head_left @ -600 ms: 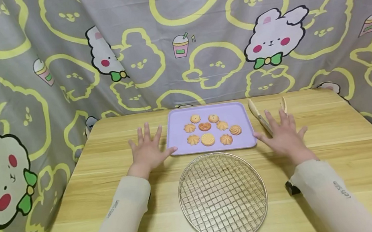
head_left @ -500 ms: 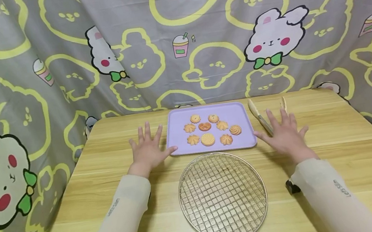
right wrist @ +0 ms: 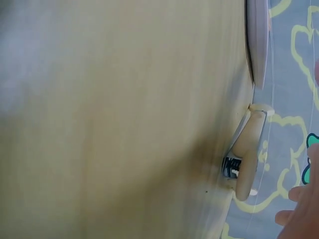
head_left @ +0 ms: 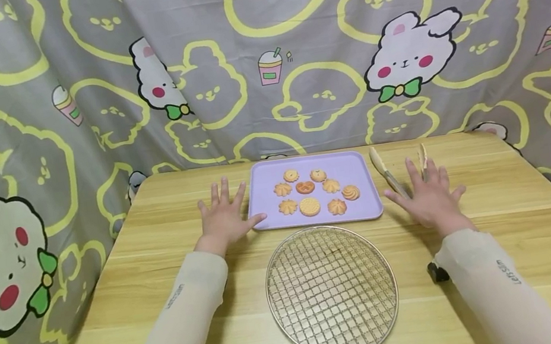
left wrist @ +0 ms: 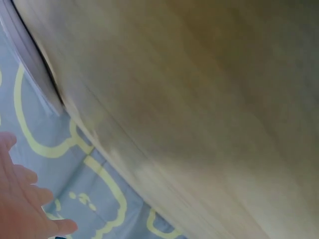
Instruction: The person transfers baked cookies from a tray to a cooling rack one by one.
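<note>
My left hand is spread with straight fingers over the table, its thumb at the left front corner of a lilac tray. Several cookies lie on that tray, among them a round one, a pretzel-shaped one and a swirled one. Fingers also spread, my right hand is just right of the tray and overlaps the near part of a pair of tongs in the head view. The right wrist view shows the tongs beyond the hand. Neither hand holds anything.
In front of the tray lies a round wire cooling rack on the wooden table. A grey curtain with yellow outlines and white bunny figures hangs behind and along the sides.
Both hands have shifted slightly to the right, fingers still spread. The head view has turned a little as well. Tray, cookies, tongs and rack stay in place.
</note>
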Demonstrator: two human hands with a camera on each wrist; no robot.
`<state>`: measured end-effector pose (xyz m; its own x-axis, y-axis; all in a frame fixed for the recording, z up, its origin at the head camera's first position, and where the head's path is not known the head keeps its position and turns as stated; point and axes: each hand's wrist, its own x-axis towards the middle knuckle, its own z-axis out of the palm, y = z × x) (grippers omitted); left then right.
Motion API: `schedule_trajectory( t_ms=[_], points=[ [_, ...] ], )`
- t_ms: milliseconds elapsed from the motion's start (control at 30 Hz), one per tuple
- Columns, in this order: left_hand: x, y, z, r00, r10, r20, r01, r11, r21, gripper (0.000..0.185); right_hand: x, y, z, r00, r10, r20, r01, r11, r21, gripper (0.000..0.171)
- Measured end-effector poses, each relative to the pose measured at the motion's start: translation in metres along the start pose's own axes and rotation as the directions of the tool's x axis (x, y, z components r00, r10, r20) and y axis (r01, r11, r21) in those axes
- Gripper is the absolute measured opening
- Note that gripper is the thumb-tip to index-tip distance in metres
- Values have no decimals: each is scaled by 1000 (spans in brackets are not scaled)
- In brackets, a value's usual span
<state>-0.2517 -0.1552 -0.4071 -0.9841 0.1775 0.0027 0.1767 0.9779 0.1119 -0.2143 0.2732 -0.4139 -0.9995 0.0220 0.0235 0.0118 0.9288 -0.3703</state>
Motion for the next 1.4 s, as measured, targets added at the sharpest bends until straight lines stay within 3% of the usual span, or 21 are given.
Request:
schedule_trajectory(
  t_ms=[633,1067,1400],
  points=[
    [12,-3,8,998,15,65,-16,1000,14,91,7,16,-4,996,81,29,-82,997,15,102],
    [20,-2,7,993,65,96,-68,997,22,90,12,25,-3,992,115,57,-117,993,26,113],
    [22,-3,10,988,85,128,-93,994,55,86,12,25,-4,985,146,89,-154,984,92,120]
  ],
)
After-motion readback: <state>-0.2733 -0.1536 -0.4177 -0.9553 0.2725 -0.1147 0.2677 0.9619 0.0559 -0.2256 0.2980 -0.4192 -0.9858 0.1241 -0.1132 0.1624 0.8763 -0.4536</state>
